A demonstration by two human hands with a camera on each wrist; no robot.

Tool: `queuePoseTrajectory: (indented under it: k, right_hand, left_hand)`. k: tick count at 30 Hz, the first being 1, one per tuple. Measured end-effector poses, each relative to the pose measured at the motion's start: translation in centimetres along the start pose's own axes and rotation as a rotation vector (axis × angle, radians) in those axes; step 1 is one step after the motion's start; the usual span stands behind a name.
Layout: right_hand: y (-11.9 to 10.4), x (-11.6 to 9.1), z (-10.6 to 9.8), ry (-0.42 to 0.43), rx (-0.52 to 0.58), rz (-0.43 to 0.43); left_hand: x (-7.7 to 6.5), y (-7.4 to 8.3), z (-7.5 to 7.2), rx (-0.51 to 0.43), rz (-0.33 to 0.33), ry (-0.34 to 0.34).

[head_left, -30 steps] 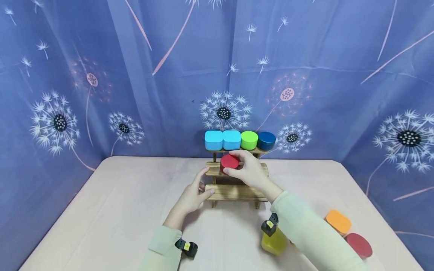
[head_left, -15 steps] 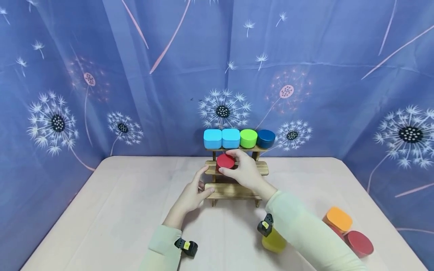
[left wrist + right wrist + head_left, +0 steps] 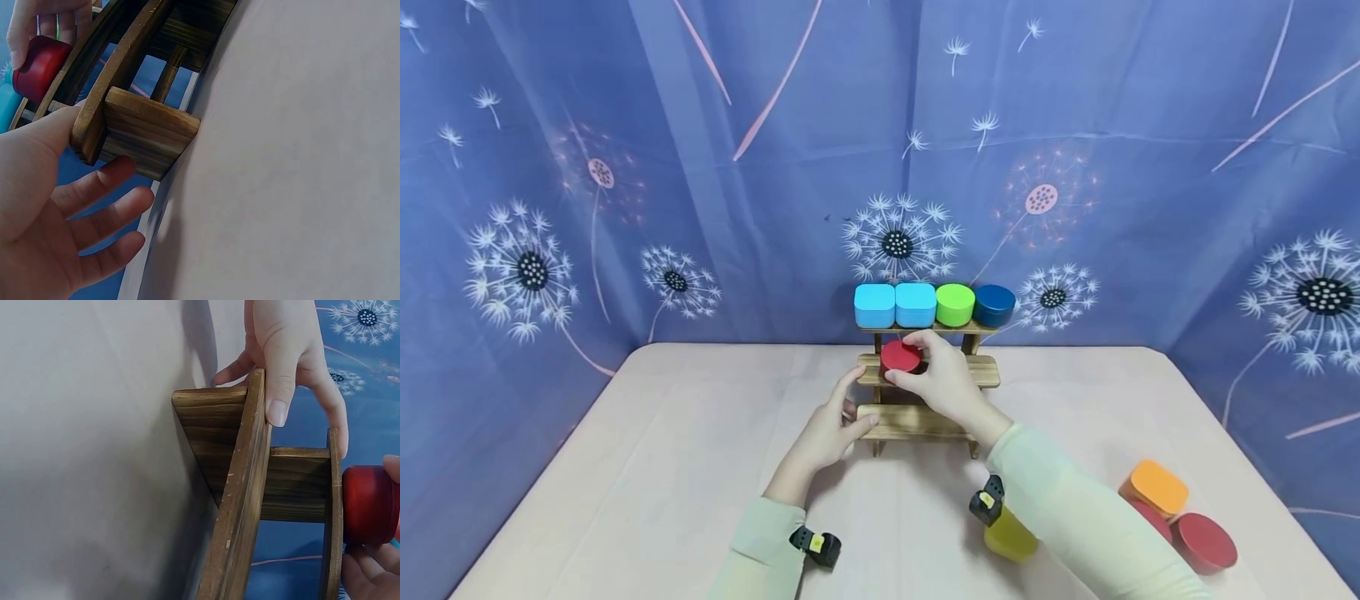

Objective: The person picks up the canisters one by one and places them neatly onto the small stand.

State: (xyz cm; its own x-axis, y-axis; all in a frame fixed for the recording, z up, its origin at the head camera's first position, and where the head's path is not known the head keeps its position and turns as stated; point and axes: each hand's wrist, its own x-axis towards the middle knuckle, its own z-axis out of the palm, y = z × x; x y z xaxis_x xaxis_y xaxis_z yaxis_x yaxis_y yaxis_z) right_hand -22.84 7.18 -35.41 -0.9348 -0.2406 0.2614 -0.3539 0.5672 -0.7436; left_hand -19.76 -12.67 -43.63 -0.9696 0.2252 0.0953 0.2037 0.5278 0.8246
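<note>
A three-tier wooden stand (image 3: 917,423) is on the table before the curtain. My right hand (image 3: 949,385) pinches a round red tin (image 3: 898,357) between thumb and fingers at the left part of the middle shelf. In the right wrist view the red tin (image 3: 370,503) sits against that shelf. At the stand's left end is my left hand (image 3: 820,435): its thumb rests on the bottom shelf and its index fingertip reaches the middle shelf's end. The left wrist view shows the other fingers of the left hand (image 3: 37,206) spread loosely, holding nothing.
Along the top shelf stand two light blue tins (image 3: 875,307) (image 3: 915,306), a green tin (image 3: 955,306) and a dark blue tin (image 3: 994,307). A yellow tin (image 3: 1011,537) is partly under the right forearm. An orange tin (image 3: 1159,487) and two red tins (image 3: 1206,542) lie at right.
The red tin has shifted slightly left along the middle shelf with my right hand, then stayed there. My left hand keeps its place at the stand's end.
</note>
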Motion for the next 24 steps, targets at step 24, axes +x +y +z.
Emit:
queuePoseTrajectory:
  k: [24]
  right_hand:
    - [1.9, -2.3, -3.1, -0.043, 0.004, -0.058]
  left_hand:
    - [0.2, -0.4, 0.3, 0.011, 0.040, 0.029]
